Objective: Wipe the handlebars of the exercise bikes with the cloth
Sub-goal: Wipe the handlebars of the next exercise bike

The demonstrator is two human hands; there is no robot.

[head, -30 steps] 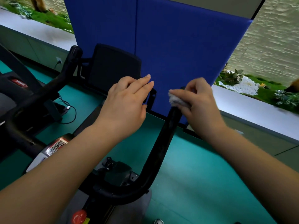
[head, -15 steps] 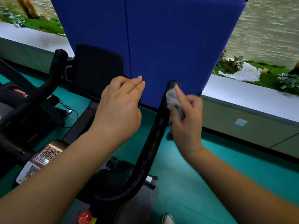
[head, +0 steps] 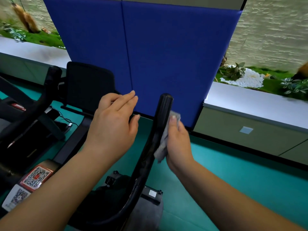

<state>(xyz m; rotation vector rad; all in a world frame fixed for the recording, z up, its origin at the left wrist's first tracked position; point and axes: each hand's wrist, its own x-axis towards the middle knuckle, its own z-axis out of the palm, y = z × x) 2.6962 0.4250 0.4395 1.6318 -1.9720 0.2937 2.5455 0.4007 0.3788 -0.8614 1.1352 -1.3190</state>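
Handlebar (head: 160, 124), black, rises upright mid-frame. Right hand (head: 177, 144) presses grey cloth (head: 164, 142) against its right side, fingers curled round it. Left hand (head: 113, 125) hovers left, fingers relaxed, empty.

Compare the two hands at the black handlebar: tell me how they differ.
The right hand holds a grey cloth against the black handlebar; the left hand holds nothing. The right hand's fingers curl round the cloth; the left hand's fingers are nearly straight, off the bar. Both are bare.
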